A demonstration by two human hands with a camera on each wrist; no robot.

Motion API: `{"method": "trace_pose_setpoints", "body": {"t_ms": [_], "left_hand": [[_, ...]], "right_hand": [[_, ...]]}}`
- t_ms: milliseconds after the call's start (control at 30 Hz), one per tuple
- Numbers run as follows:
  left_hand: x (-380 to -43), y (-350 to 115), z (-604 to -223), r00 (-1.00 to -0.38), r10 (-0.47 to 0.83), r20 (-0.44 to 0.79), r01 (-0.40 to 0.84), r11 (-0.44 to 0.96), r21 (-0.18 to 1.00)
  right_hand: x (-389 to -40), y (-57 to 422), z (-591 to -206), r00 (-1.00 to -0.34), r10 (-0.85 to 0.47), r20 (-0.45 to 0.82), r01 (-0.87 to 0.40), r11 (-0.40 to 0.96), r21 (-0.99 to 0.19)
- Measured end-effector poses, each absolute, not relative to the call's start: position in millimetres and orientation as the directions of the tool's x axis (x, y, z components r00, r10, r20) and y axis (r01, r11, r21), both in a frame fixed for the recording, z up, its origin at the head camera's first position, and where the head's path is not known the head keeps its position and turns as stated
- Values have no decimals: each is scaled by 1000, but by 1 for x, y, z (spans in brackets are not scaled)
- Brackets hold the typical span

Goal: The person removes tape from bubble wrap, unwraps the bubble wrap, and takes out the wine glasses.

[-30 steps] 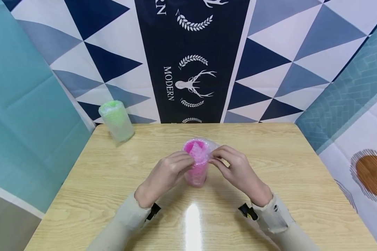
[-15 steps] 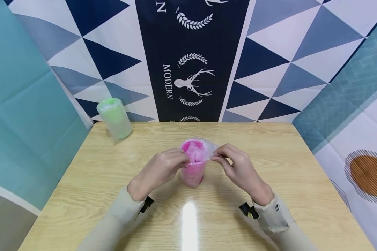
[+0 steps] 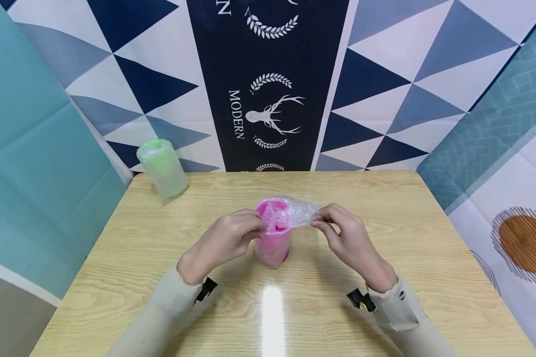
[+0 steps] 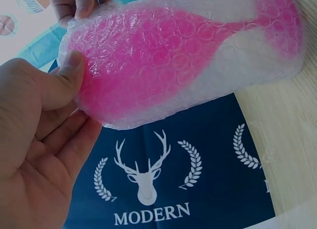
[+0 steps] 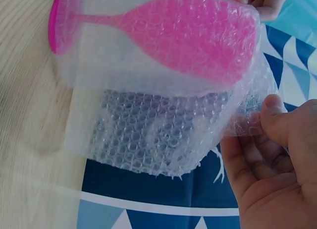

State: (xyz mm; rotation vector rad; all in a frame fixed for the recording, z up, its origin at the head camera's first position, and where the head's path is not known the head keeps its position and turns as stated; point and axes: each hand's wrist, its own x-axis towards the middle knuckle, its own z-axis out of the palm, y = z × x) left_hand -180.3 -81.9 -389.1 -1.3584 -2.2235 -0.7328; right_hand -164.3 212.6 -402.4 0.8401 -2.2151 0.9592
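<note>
A pink wine glass (image 5: 193, 35) stands upright on the table, with bubble wrap (image 5: 148, 130) around it. In the left wrist view its bowl, stem and foot show through the wrap. My left hand (image 3: 225, 240) pinches the wrapped rim on the left, thumb on the outside. My right hand (image 3: 350, 240) pinches the loose edge of the bubble wrap and holds it out to the right of the glass. In the right wrist view this flap spreads away from the glass as a single clear sheet. Some wrap is tucked down inside the bowl.
A green item rolled in bubble wrap (image 3: 163, 168) stands at the back left corner of the wooden table (image 3: 362, 198). Patterned cloth (image 3: 268, 89) hangs behind the table. More cloth hangs at both sides.
My right hand has moved right, drawing the bubble wrap flap out from the glass. My left hand stays at the rim, shifted slightly left with the glass.
</note>
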Motion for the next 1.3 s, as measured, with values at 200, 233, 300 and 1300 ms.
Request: {"method": "trace_pose_setpoints", "body": {"t_ms": [200,233,300,1300], "left_hand": [[-178,-83,-390,-440,664,605,894,385,228],[-178,-83,-391,-440,664,605,894,386,227],[-178,-83,-391,-440,666,602,894,388,224],[-176,-80,-387,-467,695,547,880,426,210]], "right_hand": [[-163,217,-404,-625,-295,722,-721,572,-391],[-162,217,-404,-628,-291,722,-718,574,-394],[-161,219,-404,-634,-281,720,-713,575,-403],[-141,199,-341,-353,-435,828,-889,433,-152]]}}
